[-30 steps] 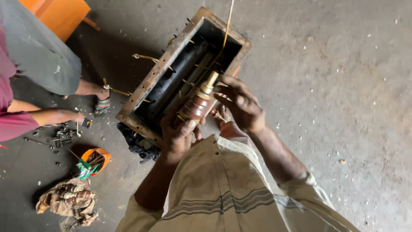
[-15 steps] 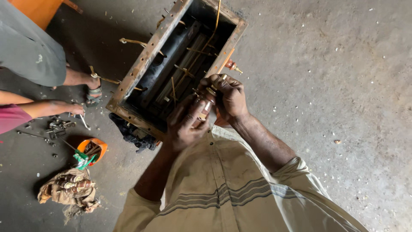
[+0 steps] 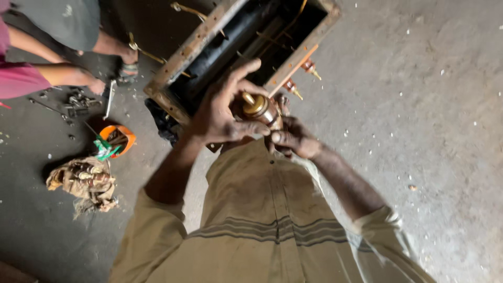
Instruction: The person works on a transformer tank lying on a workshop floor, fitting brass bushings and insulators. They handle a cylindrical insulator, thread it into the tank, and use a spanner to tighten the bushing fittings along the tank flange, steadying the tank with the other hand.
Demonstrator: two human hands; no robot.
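Gripping the brass-capped part (image 3: 260, 108) mid-frame, your left hand (image 3: 222, 112) and right hand (image 3: 293, 139) have pulled it nearer your chest, off the rusty box (image 3: 209, 39).

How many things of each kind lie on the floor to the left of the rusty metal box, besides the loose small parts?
Orange bowl: 1
Rag bundle: 1
Flat metal blade: 1
Total: 3

No packages, labels, signs or screens show anywhere in view, on the floor (image 3: 429, 105) or elsewhere.
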